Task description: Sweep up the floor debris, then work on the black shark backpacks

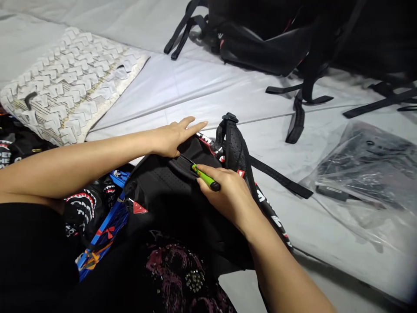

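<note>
A black backpack (169,191) lies in front of me, with a padded strap (235,150) standing up at its right and a small red tag on the fabric. My left hand (172,137) rests across the far edge of the pack, two fingers stretched out and the thumb pressed near a fold. In my right hand (228,189) is a screwdriver-like tool (206,177) with a green handle and black end. Its thin metal shaft points at the fabric beside my left thumb; the very tip is hidden there.
Black bags (260,48) with loose straps stand at the back right. A clear plastic bag (368,174) with dark items lies on the right of the pale table cover (182,87). At the left are a white textured sheet (74,82) and shark-mouth printed bags (83,206).
</note>
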A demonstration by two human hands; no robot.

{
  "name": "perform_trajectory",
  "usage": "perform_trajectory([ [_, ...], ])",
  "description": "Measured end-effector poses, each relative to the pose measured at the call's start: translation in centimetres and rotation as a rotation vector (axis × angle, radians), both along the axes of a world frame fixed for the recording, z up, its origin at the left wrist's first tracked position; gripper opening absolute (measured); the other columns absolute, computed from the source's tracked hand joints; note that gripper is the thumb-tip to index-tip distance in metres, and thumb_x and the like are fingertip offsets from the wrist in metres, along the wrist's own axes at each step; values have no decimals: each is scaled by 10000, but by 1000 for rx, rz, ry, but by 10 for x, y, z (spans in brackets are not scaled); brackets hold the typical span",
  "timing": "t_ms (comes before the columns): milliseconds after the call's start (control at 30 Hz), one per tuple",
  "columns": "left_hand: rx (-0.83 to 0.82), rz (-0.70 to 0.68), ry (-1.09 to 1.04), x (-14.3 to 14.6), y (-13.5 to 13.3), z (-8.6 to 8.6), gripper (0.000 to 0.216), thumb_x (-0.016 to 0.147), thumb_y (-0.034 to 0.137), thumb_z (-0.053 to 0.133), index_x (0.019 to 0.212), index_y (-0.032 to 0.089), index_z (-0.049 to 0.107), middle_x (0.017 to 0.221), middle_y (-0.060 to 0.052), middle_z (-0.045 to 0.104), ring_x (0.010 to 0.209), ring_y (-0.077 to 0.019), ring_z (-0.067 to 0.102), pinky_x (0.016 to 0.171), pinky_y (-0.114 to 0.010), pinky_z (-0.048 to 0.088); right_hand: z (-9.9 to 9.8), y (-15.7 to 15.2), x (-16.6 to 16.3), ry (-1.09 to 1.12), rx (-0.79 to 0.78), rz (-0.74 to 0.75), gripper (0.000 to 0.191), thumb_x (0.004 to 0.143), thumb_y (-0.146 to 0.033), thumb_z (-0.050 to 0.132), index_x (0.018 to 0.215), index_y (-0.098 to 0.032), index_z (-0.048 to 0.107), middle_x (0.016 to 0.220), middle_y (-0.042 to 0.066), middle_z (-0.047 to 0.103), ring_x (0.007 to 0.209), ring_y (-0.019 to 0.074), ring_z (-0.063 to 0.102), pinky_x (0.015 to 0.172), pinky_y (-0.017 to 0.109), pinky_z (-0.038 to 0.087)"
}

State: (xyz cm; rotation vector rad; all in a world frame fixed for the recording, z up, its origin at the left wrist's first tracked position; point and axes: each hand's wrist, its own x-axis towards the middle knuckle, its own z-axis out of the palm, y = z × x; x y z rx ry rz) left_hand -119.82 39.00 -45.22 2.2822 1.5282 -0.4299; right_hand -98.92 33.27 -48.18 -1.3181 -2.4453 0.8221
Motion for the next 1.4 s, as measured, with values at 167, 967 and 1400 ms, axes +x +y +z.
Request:
perform_trajectory([
  [167,98,47,-83,-7,-3,-11,1077,758,115,643,1605,294,1,1673,-173,83,1373,-323,460,1041,-379,450,-5,-1,-24,73,21,-19,303,905,-217,613,1186,-204,726,1054,73,775,933,256,740,896,382,561],
  [967,50,5,-51,-7,0,-10,1030,746,58,583,1607,248,50,1664,-183,96,1243,-322,555,979,-383,481,-3,-10,-43,48,37,-168,280,905,-226,587,1133,-188,745,1092,88,766,968,272,737,899,397,562],
  [1400,157,-68,-112,-28,8,-26,873,822,278,522,1586,185,109,1628,-198,177,1382,-424,438,1072,-523,468,19,3,-40,-79,-72,-74,231,921,-356,556,942,-203,727,889,60,775,858,256,717,796,360,486],
])
